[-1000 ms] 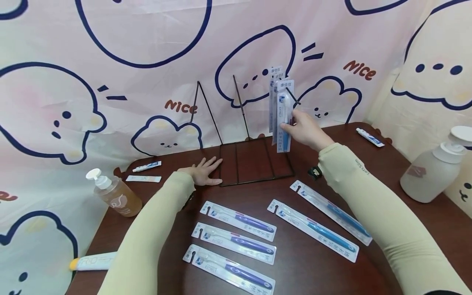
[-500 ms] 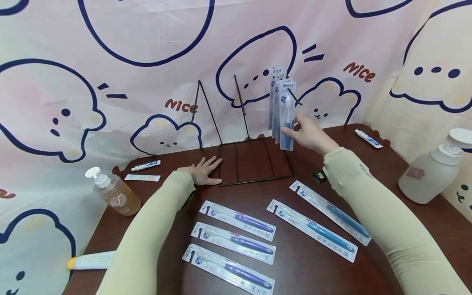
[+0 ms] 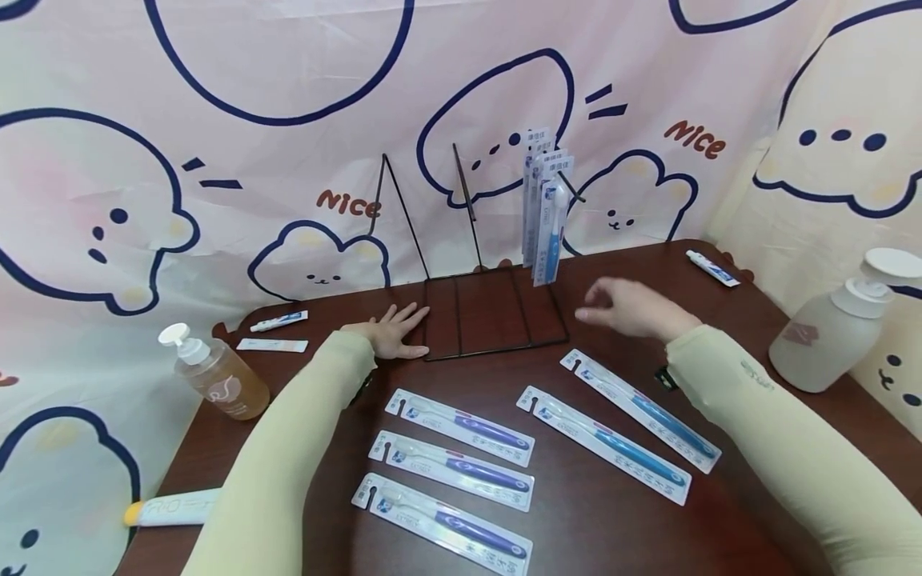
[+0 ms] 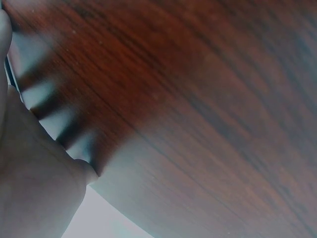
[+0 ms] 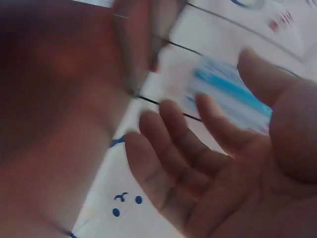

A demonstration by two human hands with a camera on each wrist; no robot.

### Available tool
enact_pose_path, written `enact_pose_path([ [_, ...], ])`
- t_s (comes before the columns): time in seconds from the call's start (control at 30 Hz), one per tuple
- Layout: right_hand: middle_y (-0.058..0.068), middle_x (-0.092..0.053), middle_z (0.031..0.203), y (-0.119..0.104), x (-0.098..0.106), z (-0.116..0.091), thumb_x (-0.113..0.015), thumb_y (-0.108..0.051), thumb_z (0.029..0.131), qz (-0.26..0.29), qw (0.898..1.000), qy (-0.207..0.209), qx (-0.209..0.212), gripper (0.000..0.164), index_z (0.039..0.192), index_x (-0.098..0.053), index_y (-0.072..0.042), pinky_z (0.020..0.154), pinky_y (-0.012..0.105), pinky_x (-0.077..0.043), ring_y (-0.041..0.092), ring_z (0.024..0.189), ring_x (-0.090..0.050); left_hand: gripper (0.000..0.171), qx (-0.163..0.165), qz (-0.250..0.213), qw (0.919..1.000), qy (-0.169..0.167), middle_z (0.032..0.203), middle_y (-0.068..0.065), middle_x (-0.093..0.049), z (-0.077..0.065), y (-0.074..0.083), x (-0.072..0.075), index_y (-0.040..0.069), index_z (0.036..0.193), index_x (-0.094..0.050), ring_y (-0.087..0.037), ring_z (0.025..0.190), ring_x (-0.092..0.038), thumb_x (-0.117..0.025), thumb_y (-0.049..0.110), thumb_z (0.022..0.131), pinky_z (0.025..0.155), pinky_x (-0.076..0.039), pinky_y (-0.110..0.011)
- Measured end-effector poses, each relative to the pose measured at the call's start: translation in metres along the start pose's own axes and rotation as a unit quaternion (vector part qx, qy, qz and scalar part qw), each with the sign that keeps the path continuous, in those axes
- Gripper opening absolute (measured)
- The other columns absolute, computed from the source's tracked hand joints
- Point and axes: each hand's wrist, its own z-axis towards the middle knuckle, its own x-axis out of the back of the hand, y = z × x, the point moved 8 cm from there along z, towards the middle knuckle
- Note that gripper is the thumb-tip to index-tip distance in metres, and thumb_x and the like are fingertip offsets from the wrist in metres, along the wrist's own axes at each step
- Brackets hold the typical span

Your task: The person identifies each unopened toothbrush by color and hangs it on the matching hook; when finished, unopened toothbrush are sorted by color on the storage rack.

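Note:
In the head view my left hand (image 3: pixel 391 332) lies with fingers spread on the table at the left side of a black wire rack (image 3: pixel 461 352). My right hand (image 3: pixel 625 307) is in the air to the right of the rack, its fingers loosely bent and nothing in them. Several packaged toothbrushes (image 3: pixel 551 232) hang one behind another from the rack's right hook. Two packs with blue toothbrushes (image 3: pixel 612 444) lie in front of my right hand. Three packs with purple toothbrushes (image 3: pixel 461 428) lie nearer the front. In the right wrist view a hanging blue toothbrush pack (image 5: pixel 233 91) shows blurred behind the fingers.
A pump bottle of amber liquid (image 3: pixel 225 382) stands at left, a whitish pump bottle (image 3: pixel 824 336) at right. Small toothpaste tubes (image 3: pixel 279 322) (image 3: pixel 713 268) lie near the back on both sides. A white tube with a yellow cap (image 3: pixel 176 509) lies front left. Patterned cloth (image 3: pixel 288 176) hangs behind the table.
My right hand has let go of the front hanging toothbrush pack and moved down and right, away from it. The pack hangs on the hook. My left hand stays in place.

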Motion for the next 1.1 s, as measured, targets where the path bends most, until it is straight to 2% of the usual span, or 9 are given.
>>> enact_pose_path([
  [0.1, 0.014, -0.058, 0.112, 0.005, -0.024, -0.020, -0.061, -0.050, 0.084, -0.058, 0.998, -0.035, 0.014, 0.058, 0.118, -0.055, -0.004, 0.079, 0.048, -0.046, 0.029, 0.097, -0.056, 0.088, 0.000, -0.002, 1.0000, 0.002, 0.153, -0.001, 0.013, -0.001, 0.001, 0.001, 0.031, 0.147, 0.009, -0.035, 0.136, 0.010, -0.037, 0.070, 0.084, 0.101, -0.005, -0.064],
  [0.17, 0.015, -0.060, 0.108, 0.008, -0.037, -0.034, -0.065, -0.046, 0.082, -0.082, 0.995, -0.044, 0.017, 0.058, 0.117, -0.056, -0.001, 0.076, 0.046, -0.047, 0.027, 0.092, -0.058, 0.088, 0.000, 0.000, 1.0000, 0.001, 0.153, -0.001, 0.013, -0.001, 0.001, 0.002, 0.031, 0.147, 0.009, -0.035, 0.136, 0.010, -0.037, 0.070, 0.083, 0.101, -0.005, -0.064],
  [0.37, 0.008, -0.059, 0.090, 0.014, -0.055, -0.066, -0.077, -0.039, 0.071, -0.116, 0.993, -0.021, 0.007, 0.056, 0.109, -0.059, -0.002, 0.064, 0.040, -0.047, 0.019, 0.073, -0.052, 0.088, 0.001, -0.003, 1.0000, -0.001, 0.153, -0.002, 0.013, 0.000, 0.000, 0.002, 0.031, 0.147, 0.009, -0.035, 0.136, 0.011, -0.038, 0.070, 0.083, 0.101, -0.005, -0.064],
  [0.63, 0.008, -0.061, 0.090, 0.028, -0.053, -0.081, -0.081, -0.025, 0.069, -0.112, 0.994, 0.011, -0.008, 0.048, 0.106, -0.059, -0.003, 0.063, 0.040, -0.045, 0.019, 0.072, -0.052, 0.088, 0.004, -0.006, 1.0000, 0.000, 0.153, -0.002, 0.013, 0.000, 0.000, 0.001, 0.031, 0.147, 0.009, -0.035, 0.136, 0.011, -0.039, 0.070, 0.083, 0.100, -0.004, -0.065],
  [0.8, 0.010, -0.058, 0.089, 0.034, -0.052, -0.084, -0.080, -0.026, 0.070, -0.113, 0.994, 0.003, -0.012, 0.051, 0.108, -0.058, 0.000, 0.064, 0.040, -0.045, 0.020, 0.073, -0.052, 0.088, 0.002, -0.003, 1.0000, -0.002, 0.153, -0.002, 0.012, -0.001, 0.000, 0.001, 0.031, 0.147, 0.008, -0.035, 0.136, 0.011, -0.039, 0.070, 0.083, 0.100, -0.004, -0.065],
  [0.93, 0.016, -0.059, 0.097, 0.037, -0.049, -0.088, -0.076, -0.027, 0.075, -0.117, 0.993, -0.018, -0.027, 0.053, 0.115, -0.056, 0.003, 0.066, 0.043, -0.046, 0.023, 0.076, -0.052, 0.088, 0.004, -0.001, 1.0000, -0.002, 0.153, -0.002, 0.013, -0.001, 0.000, 0.001, 0.031, 0.147, 0.010, -0.035, 0.136, 0.011, -0.038, 0.070, 0.083, 0.101, -0.005, -0.064],
  [1.03, 0.016, -0.060, 0.097, 0.037, -0.042, -0.091, -0.072, -0.023, 0.079, -0.107, 0.993, -0.027, -0.039, 0.046, 0.115, -0.057, 0.001, 0.064, 0.042, -0.045, 0.023, 0.075, -0.053, 0.088, 0.003, -0.001, 1.0000, -0.001, 0.153, -0.002, 0.013, -0.002, 0.001, 0.002, 0.031, 0.147, 0.010, -0.036, 0.136, 0.011, -0.038, 0.070, 0.083, 0.100, -0.005, -0.065],
  [1.1, 0.013, -0.061, 0.093, 0.035, -0.034, -0.094, -0.071, -0.021, 0.080, -0.102, 0.994, -0.019, -0.038, 0.040, 0.112, -0.059, -0.001, 0.063, 0.041, -0.045, 0.022, 0.073, -0.053, 0.088, 0.003, -0.002, 1.0000, -0.002, 0.153, -0.002, 0.013, -0.002, 0.001, 0.002, 0.031, 0.147, 0.010, -0.036, 0.136, 0.011, -0.038, 0.070, 0.083, 0.100, -0.005, -0.065],
])
